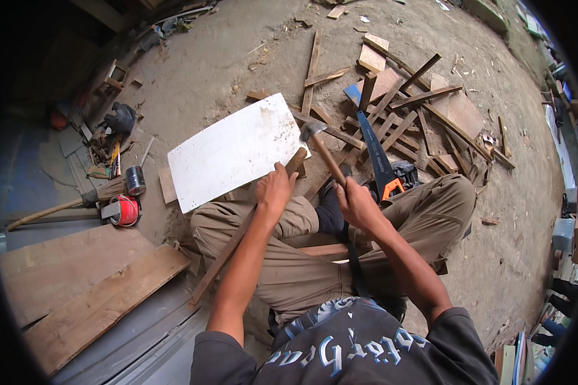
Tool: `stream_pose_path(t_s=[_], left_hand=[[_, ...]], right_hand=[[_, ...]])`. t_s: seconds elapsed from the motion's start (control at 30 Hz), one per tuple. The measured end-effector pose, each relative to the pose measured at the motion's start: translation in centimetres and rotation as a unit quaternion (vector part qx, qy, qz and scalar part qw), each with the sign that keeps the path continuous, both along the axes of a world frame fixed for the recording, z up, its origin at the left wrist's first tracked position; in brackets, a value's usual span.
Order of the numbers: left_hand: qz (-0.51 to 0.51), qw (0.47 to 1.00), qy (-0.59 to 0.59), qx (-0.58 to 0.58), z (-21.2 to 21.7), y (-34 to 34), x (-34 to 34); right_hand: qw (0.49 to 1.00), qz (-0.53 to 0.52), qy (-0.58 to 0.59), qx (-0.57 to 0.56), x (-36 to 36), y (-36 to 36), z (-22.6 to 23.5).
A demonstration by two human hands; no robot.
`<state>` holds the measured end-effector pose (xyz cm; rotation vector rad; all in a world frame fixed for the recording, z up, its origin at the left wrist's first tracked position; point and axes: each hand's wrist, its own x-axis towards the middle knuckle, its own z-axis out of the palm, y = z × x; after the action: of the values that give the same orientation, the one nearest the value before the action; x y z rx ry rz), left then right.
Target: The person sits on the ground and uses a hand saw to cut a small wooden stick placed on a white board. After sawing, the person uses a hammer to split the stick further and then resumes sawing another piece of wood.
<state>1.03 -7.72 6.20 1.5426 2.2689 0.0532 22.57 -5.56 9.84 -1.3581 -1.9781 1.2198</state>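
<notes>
Control before force

A long, narrow strip of brown wood is grasped near its upper end by the left hand. It is slanted across the left leg of the brown cloth trousers, with its upper end seen against the right-hand end of a flat, white, rectangular panel. A hammer with a brown wooden handle and a grey metal head is gripped by the right hand; its head is held just beside the strip's upper end, and whether the two are touching cannot be told.

For a clean blow, the strip is best backed by something firm, since a piece braced only by hand may be bounced; its support beneath cannot be made out. The left hand is best placed lower on the strip, as it is set close to where a blow would be landed. Light taps are best given first, with the hammer's face kept square, so that the wood is less likely to be split. The handsaw with a dark blue blade and an orange handle, tilted near the right leg, is best shifted aside, clear of any stray swing.
</notes>
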Motion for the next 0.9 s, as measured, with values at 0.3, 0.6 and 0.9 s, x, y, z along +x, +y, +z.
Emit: stream_pose_path(t_s=[0.3, 0.6, 0.9], left_hand=[[-0.013, 0.999, 0.02, 0.031, -0.7, 0.0, -0.1], [0.016, 0.944, -0.328, -0.015, 7.9, 0.2, -2.1], [-0.025, 0.897, -0.438, 0.051, 16.1, -0.4, -6.1]], right_hand=[[0.996, 0.019, -0.063, -0.066, 0.0, 0.2, -1.1], [0.959, -0.123, 0.134, -0.219, 1.8, -0.3, -2.9], [0.957, -0.134, 0.194, -0.17, 1.4, 1.0, -4.8]])
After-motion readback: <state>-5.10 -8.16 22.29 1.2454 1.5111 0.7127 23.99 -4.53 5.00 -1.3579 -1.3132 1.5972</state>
